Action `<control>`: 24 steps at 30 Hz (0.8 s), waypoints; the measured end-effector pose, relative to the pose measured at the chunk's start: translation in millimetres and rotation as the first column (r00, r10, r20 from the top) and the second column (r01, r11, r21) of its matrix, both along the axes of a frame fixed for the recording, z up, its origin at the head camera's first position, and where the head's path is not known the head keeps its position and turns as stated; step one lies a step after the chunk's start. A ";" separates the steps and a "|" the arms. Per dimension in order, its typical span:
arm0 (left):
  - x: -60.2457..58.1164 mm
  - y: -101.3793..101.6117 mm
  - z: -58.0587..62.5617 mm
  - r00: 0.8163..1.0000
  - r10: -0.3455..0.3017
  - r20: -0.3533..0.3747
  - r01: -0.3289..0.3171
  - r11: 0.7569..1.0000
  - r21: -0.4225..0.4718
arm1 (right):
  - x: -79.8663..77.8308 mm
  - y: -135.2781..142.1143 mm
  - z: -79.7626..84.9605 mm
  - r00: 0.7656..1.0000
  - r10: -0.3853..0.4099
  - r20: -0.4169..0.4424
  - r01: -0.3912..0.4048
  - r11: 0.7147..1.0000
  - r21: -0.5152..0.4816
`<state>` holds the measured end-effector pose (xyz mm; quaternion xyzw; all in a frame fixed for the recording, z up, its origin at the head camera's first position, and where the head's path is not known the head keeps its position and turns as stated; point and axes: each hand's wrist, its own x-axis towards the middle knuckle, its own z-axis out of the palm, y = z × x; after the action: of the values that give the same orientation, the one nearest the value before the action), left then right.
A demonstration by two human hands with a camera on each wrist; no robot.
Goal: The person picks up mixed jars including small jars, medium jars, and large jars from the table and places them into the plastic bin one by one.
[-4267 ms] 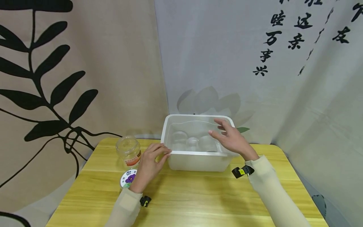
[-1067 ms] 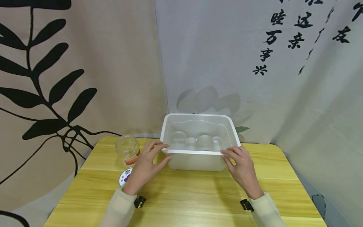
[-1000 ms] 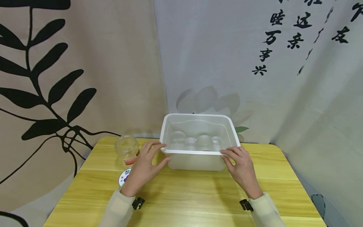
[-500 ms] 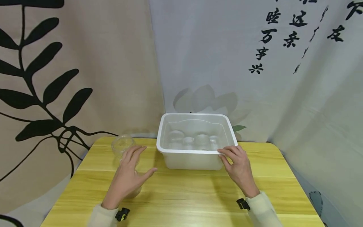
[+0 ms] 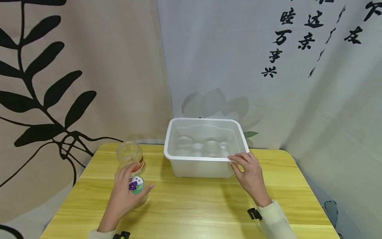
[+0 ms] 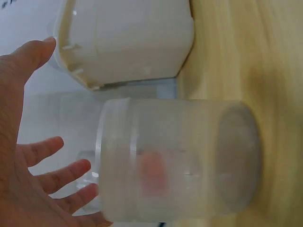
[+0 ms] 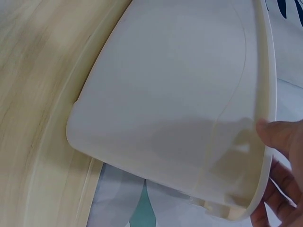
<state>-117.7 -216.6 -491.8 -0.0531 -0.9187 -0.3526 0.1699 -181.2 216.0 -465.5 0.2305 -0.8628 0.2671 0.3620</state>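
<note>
My left hand point(image 5: 123, 196) is spread, thumb apart from the fingers, at the top of a clear jar point(image 6: 170, 156) whose round top point(image 5: 136, 184) shows a purple flower. In the left wrist view the fingers point(image 6: 66, 177) lie beside the jar's top end without curling round it. Behind it stands another clear jar point(image 5: 129, 152) with an orange-red label. My right hand point(image 5: 247, 174) pinches the front right rim of a white plastic tub point(image 5: 203, 169); in the right wrist view its thumb point(image 7: 279, 135) lies on the outer side of the rim.
Several clear rounded things point(image 5: 210, 147) sit inside the tub. The wooden table point(image 5: 191, 212) carries everything, its back edge against a curtain point(image 5: 206, 66) with printed characters; a leafy plant print point(image 5: 41, 106) is on the left.
My left hand has left the tub's front left rim and moved left and toward me, to the flower-topped jar. My right hand came down onto the tub's front right rim earlier and has stayed there.
</note>
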 end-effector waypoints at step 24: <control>19.1 -24.9 -45.1 0.927 0.063 0.369 -0.188 0.931 0.314 | 1.0 -3.5 0.4 1.000 -0.028 -0.013 0.028 1.000 -0.005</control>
<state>-98.6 -241.6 -536.9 0.1010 -0.8599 -0.4994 0.0318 -180.3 212.6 -465.2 0.2190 -0.8630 0.2627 0.3718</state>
